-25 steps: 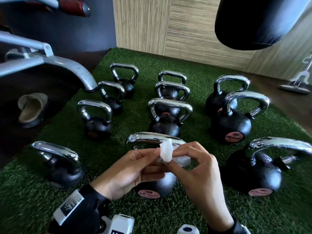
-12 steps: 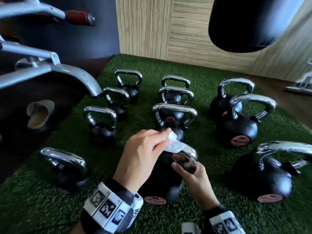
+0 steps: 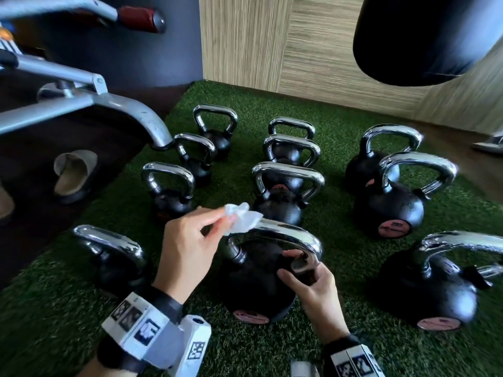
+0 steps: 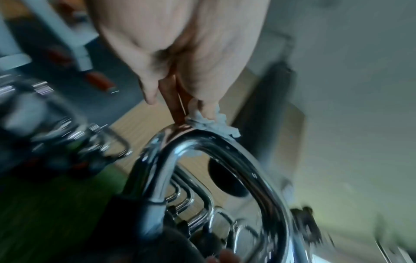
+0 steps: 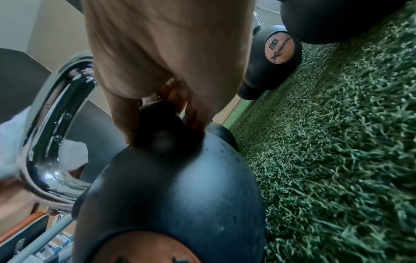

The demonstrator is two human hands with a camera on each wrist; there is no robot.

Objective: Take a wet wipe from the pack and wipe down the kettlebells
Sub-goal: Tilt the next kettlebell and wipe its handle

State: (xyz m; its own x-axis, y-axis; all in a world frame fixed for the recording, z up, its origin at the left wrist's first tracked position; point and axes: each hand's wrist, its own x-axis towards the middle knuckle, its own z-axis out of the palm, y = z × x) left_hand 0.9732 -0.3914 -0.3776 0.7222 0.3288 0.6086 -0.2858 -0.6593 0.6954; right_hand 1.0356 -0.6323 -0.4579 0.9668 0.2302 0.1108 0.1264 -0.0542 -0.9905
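Head view: left hand point(image 3: 187, 248) pinches wipe point(image 3: 242, 220) on the chrome handle point(image 3: 283, 232) of the near kettlebell point(image 3: 253, 284); right hand point(image 3: 313, 289) grips the handle's right base. Best bet — wrap wipe around, slide along the arch, keep the bell braced.

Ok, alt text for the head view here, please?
Left hand presses a crumpled wipe on the chrome handle of the nearest kettlebell, while the right hand grips the handle's base. More kettlebells stand behind on green turf.
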